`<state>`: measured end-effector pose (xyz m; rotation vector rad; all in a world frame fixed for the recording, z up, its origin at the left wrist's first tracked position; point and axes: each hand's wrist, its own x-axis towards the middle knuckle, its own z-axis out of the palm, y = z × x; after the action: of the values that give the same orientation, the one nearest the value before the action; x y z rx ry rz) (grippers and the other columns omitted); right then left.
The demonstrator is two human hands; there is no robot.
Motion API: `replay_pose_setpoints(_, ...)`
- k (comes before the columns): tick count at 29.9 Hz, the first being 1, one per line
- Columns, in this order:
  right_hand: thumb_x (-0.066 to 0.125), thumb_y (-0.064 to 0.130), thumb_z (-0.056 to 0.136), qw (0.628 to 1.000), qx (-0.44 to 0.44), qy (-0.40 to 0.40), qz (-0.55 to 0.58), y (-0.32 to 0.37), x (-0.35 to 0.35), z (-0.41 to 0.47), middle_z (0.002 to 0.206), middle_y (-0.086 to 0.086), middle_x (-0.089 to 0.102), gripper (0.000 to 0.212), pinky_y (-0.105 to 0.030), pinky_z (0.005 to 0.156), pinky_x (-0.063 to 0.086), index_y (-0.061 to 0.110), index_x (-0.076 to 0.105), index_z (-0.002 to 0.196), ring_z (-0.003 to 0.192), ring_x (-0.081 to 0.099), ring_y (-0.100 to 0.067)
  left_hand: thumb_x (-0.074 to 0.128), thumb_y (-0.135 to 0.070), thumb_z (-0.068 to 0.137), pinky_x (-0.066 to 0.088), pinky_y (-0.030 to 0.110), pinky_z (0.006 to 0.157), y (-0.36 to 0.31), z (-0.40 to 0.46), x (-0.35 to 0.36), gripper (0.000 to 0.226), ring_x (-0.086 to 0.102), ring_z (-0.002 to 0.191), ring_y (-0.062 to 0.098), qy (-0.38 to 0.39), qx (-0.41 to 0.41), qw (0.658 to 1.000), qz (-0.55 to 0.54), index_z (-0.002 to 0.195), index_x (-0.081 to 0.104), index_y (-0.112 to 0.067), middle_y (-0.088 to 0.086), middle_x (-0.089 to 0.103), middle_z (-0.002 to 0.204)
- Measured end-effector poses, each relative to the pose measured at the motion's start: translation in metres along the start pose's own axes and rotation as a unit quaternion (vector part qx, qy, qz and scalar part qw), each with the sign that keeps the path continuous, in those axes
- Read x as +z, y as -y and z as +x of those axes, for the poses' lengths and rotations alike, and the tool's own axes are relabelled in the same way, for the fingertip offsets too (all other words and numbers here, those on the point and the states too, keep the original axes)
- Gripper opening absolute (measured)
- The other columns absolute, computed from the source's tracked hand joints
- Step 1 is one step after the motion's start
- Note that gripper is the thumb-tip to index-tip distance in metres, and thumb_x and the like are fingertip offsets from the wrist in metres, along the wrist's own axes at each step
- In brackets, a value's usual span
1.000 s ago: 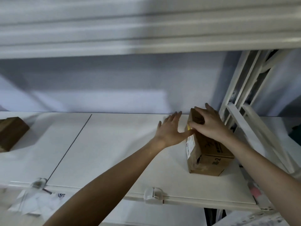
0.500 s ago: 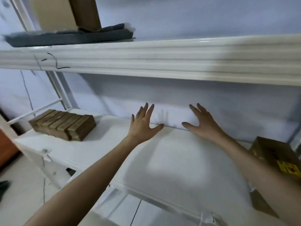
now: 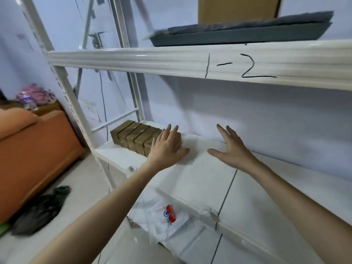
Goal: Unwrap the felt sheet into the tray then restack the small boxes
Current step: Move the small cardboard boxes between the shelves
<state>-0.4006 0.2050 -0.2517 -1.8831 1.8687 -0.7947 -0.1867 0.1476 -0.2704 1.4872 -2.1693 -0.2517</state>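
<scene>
Middle shelf [image 3: 266, 191], left end: row of small boxes [image 3: 137, 139] standing side by side. Left hand [image 3: 167, 147] spread flat, empty, in front of the row's right end. Right hand [image 3: 231, 147] spread, empty, hovering beside it. Upper shelf [image 3: 171, 60]: grey tray [image 3: 238, 34] with felt sheet [image 3: 247, 22] inside, cardboard box [image 3: 236, 8] behind.

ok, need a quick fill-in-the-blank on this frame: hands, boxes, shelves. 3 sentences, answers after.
1. The row of small boxes sits on the white shelf nearest the ____ hand.
2. Both hands, including the right hand, are open and hold ____.
3. The marking handwritten on the upper shelf beam reads ____.

Missing words: left; nothing; 1-2
</scene>
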Motion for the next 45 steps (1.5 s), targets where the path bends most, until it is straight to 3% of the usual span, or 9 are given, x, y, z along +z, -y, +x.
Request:
replay_pose_setpoints(10,0.063,0.045,0.082,0.997,-0.006,0.067,0.02,0.036,0.09,0.067,0.161,-0.003,0.0,0.089,-0.037,0.116,0.013,0.033,0.006,0.15,0.148,0.001,-0.022,0.059,-0.052,0.084,0.017,0.042,0.118,0.117,0.012,0.002,0.084,0.013,0.147,0.023,0.032,-0.073,0.996,-0.036,0.15,0.013,-0.029,0.003,0.01,0.16)
replay_pose_setpoints(16,0.066,0.046,0.079,0.993,0.005,0.106,0.044,0.03,0.125,0.118,0.161,-0.006,0.001,0.095,-0.038,0.117,0.012,0.033,0.005,0.15,0.148,-0.001,-0.021,0.058,-0.055,0.083,0.021,0.045,0.117,0.147,0.039,0.025,0.086,0.014,0.146,0.024,0.077,-0.12,0.989,-0.047,0.151,0.011,-0.029,0.003,0.009,0.16)
replay_pose_setpoints(21,0.069,0.037,0.08,0.989,0.015,0.127,0.073,0.031,0.152,0.152,0.159,-0.004,0.007,0.093,-0.029,0.114,0.014,0.025,0.011,0.151,0.148,0.005,-0.016,0.061,-0.05,0.081,0.026,0.041,0.115,0.163,0.069,0.042,0.085,0.02,0.144,0.023,0.093,-0.151,0.98,-0.086,0.149,0.016,-0.026,0.006,0.017,0.157)
replay_pose_setpoints(28,0.068,0.038,0.08,0.983,0.059,0.161,0.068,0.034,0.179,0.18,0.159,-0.004,0.0,0.093,-0.03,0.114,0.016,0.028,0.008,0.151,0.148,0.004,-0.018,0.061,-0.051,0.081,0.029,0.037,0.111,0.183,0.092,0.055,0.078,0.029,0.136,0.026,0.105,-0.162,0.979,-0.071,0.144,0.029,-0.019,0.007,0.032,0.148)
replay_pose_setpoints(32,0.068,0.037,0.08,0.981,0.095,0.147,0.082,0.038,0.191,0.188,0.157,-0.006,0.01,0.093,-0.03,0.112,0.022,0.026,0.009,0.151,0.146,0.015,-0.019,0.058,-0.054,0.082,0.031,0.039,0.109,0.188,0.101,0.054,0.072,0.031,0.131,0.028,0.102,-0.12,0.987,-0.008,0.141,0.034,-0.02,0.006,0.039,0.145)
replay_pose_setpoints(37,0.069,0.035,0.079,0.976,0.146,0.119,0.107,0.042,0.209,0.192,0.157,-0.007,0.013,0.095,-0.028,0.106,0.032,0.024,0.008,0.151,0.14,0.031,-0.022,0.06,-0.046,0.083,0.032,0.039,0.108,0.193,0.11,0.052,0.07,0.037,0.129,0.03,0.145,-0.096,0.983,-0.064,0.141,0.032,-0.019,0.009,0.044,0.14)
replay_pose_setpoints(42,0.067,0.028,0.081,0.975,0.172,0.071,0.118,0.043,0.218,0.186,0.155,-0.009,0.019,0.088,-0.026,0.107,0.03,0.019,0.014,0.151,0.14,0.03,-0.022,0.055,-0.033,0.086,0.022,0.032,0.105,0.189,0.119,0.05,0.057,0.046,0.125,0.025,0.147,-0.075,0.982,-0.092,0.135,0.038,-0.009,0.008,0.06,0.126)
replay_pose_setpoints(45,0.069,0.026,0.078,0.97,0.196,0.047,0.133,0.042,0.217,0.176,0.152,-0.009,0.026,0.089,-0.029,0.109,0.033,0.018,0.018,0.15,0.138,0.035,-0.022,0.062,-0.043,0.082,0.034,0.036,0.107,0.189,0.118,0.054,0.07,0.044,0.128,0.028,0.17,-0.074,0.975,-0.125,0.14,0.035,-0.013,0.01,0.048,0.136)
